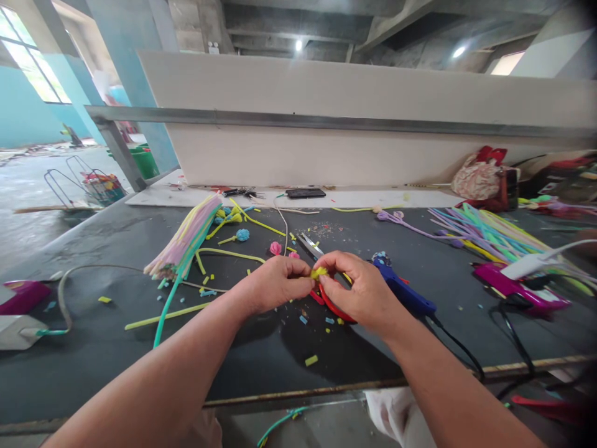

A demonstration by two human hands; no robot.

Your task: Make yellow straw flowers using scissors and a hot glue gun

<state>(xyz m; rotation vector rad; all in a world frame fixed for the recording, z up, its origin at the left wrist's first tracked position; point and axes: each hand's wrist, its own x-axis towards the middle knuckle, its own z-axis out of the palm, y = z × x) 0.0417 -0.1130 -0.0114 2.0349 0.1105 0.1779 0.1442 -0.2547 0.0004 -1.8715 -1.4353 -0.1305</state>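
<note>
The left hand and the right hand meet fingertip to fingertip, both pinched shut on a small yellow fuzzy piece held just above the dark table. Red-handled scissors lie under the right hand, with a blue glue gun just beside it.
</note>
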